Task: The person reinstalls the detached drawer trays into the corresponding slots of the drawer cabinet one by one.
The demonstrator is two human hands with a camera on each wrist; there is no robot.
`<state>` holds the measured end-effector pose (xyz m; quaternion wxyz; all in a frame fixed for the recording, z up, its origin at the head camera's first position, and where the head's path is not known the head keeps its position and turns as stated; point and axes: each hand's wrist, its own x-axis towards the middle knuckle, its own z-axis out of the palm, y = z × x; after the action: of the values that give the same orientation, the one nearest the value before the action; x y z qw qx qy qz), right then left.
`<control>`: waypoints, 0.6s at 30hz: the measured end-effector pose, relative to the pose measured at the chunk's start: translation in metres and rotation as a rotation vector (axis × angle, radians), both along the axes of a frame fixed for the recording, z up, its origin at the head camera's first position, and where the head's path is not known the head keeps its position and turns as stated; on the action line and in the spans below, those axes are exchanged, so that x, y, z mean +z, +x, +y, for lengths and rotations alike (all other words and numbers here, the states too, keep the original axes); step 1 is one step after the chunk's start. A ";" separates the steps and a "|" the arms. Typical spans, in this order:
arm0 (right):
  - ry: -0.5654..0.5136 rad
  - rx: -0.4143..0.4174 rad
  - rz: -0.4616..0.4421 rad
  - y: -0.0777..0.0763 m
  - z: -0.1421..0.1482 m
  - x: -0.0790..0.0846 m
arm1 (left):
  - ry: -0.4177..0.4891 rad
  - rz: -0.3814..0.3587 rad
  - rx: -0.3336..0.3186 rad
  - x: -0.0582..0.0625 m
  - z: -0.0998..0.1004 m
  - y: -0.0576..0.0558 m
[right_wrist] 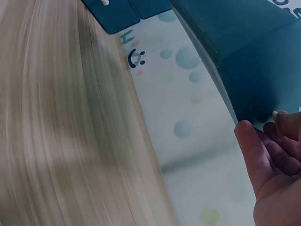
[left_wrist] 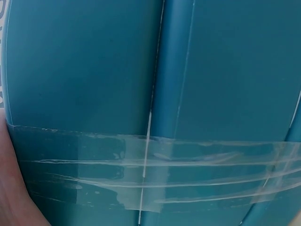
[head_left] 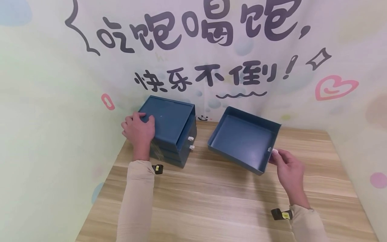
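A dark blue drawer cabinet stands at the left, against the back wall. My left hand rests on its top left edge. Close up in the left wrist view is the cabinet's side, with clear tape across it. To the right, a blue drawer is out of the cabinet, its bare inside facing up and tilted. My right hand pinches the drawer's small white knob between thumb and fingers. In the right wrist view the drawer's underside rises above the hand.
Two white knobs show on the cabinet's front, below a dark gap at the top. The wood-grain table meets a printed wall at the back, with further walls left and right.
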<state>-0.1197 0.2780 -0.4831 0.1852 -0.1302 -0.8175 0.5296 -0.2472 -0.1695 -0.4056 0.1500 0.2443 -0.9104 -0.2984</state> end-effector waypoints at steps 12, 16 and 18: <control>0.022 0.032 -0.042 -0.004 -0.015 0.000 | -0.006 -0.009 0.001 0.000 0.001 -0.001; 0.016 0.051 -0.021 -0.007 -0.019 -0.001 | -0.001 -0.005 0.004 0.002 0.001 0.000; 0.011 0.062 -0.016 -0.008 -0.022 0.000 | 0.000 -0.004 0.004 0.001 0.001 0.000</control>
<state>-0.1272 0.2564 -0.4833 0.1627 -0.1080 -0.8254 0.5296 -0.2470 -0.1686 -0.4043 0.1490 0.2468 -0.9102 -0.2975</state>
